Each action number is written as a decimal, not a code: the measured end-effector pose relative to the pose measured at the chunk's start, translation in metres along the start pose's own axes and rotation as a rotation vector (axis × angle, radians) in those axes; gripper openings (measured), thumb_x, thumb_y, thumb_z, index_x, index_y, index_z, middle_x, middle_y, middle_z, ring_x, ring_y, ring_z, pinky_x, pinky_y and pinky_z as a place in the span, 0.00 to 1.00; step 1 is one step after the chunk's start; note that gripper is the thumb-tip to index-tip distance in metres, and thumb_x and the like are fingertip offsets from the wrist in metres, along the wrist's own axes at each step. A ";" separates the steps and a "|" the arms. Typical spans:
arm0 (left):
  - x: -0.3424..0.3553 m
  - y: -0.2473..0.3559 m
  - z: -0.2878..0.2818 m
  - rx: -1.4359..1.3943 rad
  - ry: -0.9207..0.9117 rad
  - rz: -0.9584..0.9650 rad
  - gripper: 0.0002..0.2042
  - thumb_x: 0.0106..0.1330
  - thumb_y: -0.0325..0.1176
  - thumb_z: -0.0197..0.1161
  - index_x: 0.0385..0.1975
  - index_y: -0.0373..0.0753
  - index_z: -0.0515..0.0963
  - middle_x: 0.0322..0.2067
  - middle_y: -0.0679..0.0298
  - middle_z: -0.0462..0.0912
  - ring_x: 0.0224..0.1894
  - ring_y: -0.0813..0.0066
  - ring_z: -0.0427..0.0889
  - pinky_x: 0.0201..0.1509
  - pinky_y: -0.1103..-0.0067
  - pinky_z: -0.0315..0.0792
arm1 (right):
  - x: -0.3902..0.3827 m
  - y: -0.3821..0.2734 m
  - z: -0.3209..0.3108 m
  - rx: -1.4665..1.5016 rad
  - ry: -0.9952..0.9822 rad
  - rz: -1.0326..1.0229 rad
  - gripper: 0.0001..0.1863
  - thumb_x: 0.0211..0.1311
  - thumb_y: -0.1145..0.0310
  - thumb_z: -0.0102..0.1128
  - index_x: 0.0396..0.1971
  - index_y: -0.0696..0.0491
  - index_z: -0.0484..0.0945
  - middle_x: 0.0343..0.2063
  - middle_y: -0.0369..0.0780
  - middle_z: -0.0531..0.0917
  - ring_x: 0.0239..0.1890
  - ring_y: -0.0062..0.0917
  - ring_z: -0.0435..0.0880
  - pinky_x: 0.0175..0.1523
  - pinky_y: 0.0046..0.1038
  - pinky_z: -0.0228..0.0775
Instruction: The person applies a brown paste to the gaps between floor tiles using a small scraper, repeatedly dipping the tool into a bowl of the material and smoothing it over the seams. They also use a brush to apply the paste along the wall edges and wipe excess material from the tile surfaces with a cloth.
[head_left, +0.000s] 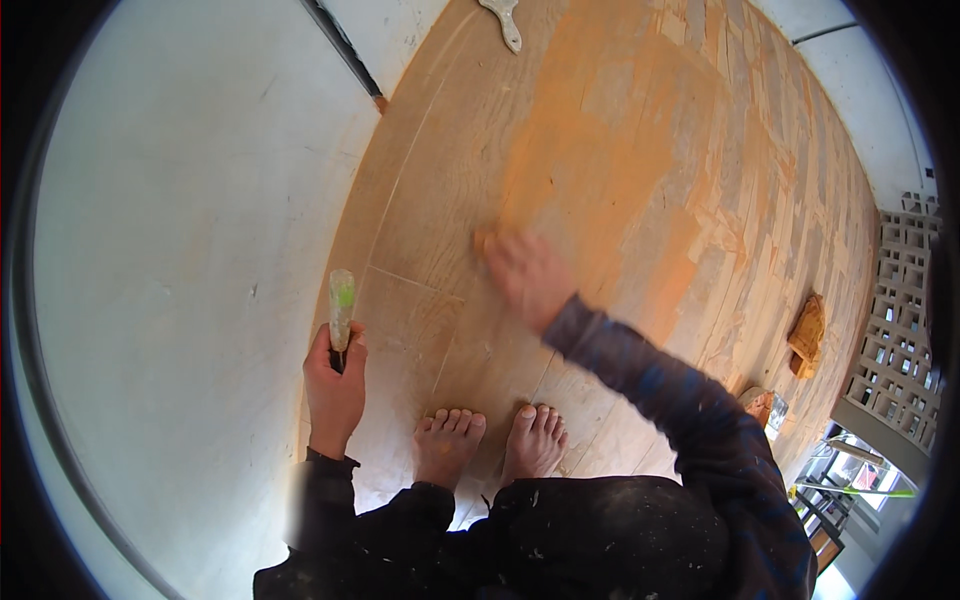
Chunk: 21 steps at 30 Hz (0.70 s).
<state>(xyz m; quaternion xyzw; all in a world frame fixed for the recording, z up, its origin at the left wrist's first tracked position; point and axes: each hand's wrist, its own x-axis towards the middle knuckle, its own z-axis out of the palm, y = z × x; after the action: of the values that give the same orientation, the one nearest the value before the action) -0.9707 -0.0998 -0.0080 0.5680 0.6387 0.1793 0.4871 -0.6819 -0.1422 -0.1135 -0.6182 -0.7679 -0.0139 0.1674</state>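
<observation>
My left hand (335,390) is closed round a hand tool (342,308) with a pale, worn handle marked in green. The handle points up beside the white wall; the tool's dark lower part is mostly hidden in my fist. My right hand (525,280), smeared by motion, presses down on the wood-look plank floor (420,235). Under its fingertips shows the edge of a small orange pad (484,241), too blurred to tell its exact kind. The hand is at the border between bare brown planks and an orange smeared coating (590,130).
A pale-handled tool (507,27) lies on the floor at the far end. To the right are a crumpled orange-brown cloth (806,335) and a smeared container (763,405). The white wall (200,250) runs close along my left; a pierced block screen (895,325) edges the right.
</observation>
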 end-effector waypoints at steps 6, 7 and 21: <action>-0.002 -0.006 -0.005 0.034 0.003 0.000 0.05 0.71 0.28 0.59 0.43 0.36 0.78 0.26 0.74 0.72 0.27 0.87 0.67 0.32 0.83 0.63 | 0.002 -0.003 -0.030 0.270 -0.087 0.065 0.22 0.53 0.73 0.60 0.52 0.55 0.79 0.49 0.40 0.80 0.50 0.36 0.77 0.54 0.36 0.71; -0.003 -0.007 -0.007 0.035 0.006 0.004 0.05 0.71 0.28 0.59 0.43 0.36 0.78 0.26 0.74 0.72 0.27 0.87 0.67 0.32 0.83 0.63 | 0.025 0.012 -0.038 0.236 -0.029 0.095 0.23 0.53 0.74 0.60 0.52 0.54 0.80 0.50 0.39 0.80 0.50 0.36 0.77 0.55 0.36 0.70; -0.012 -0.014 -0.009 -0.041 0.018 0.002 0.04 0.72 0.28 0.59 0.41 0.36 0.78 0.25 0.75 0.71 0.27 0.88 0.65 0.30 0.84 0.61 | 0.050 0.080 -0.026 0.050 -0.003 0.211 0.22 0.57 0.73 0.56 0.53 0.53 0.79 0.49 0.40 0.81 0.51 0.38 0.77 0.55 0.38 0.69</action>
<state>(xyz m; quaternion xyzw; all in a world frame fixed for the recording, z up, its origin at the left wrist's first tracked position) -0.9871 -0.1112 -0.0097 0.5569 0.6385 0.1980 0.4929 -0.6082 -0.0825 -0.0898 -0.6912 -0.6989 0.0240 0.1822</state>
